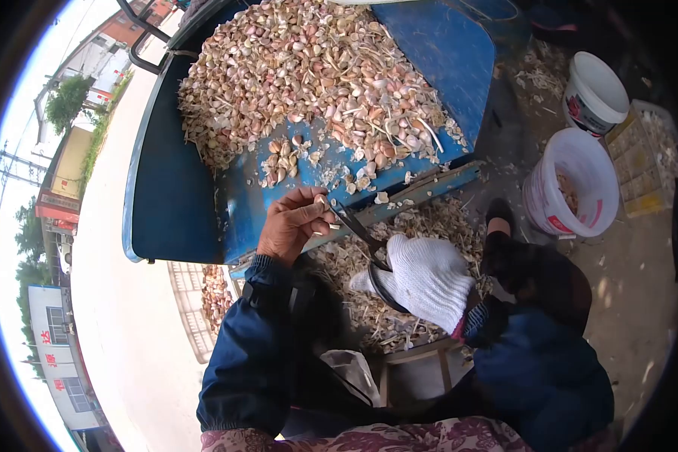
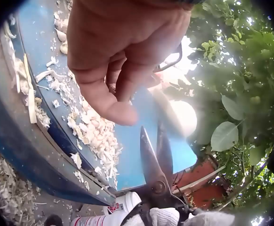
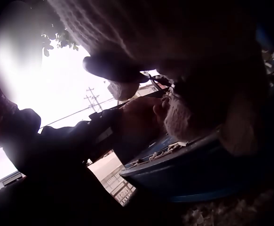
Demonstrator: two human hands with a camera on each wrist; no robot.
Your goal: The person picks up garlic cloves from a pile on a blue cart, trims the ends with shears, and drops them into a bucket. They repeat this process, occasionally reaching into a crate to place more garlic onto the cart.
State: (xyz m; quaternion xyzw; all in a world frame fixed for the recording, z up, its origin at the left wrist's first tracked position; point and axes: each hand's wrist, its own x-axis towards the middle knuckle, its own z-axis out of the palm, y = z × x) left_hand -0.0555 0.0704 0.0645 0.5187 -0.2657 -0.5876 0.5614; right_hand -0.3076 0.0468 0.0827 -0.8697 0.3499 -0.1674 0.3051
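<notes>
My bare left hand (image 1: 288, 222) pinches a small pale piece of garlic (image 1: 322, 202) between thumb and fingers, over the near edge of a blue metal tray (image 1: 175, 207). A white knitted glove covers my right hand (image 1: 433, 279), which grips the handles of dark metal shears (image 1: 368, 239). Their blades point at the left fingertips. In the left wrist view the shears (image 2: 158, 186) have their blades slightly apart, in front of a blurred pale end of the garlic (image 2: 186, 118). The right wrist view is dark, showing the glove (image 3: 179, 117) near the left hand (image 3: 139, 110).
A large heap of garlic cloves (image 1: 301, 68) fills the tray, with a smaller pile (image 1: 281, 162) nearer me. Dry husks (image 1: 448, 218) cover the ground below. Two white buckets (image 1: 533, 197) and a yellow crate (image 1: 648, 204) stand at right; a pale crate (image 1: 186, 305) holds cloves at left.
</notes>
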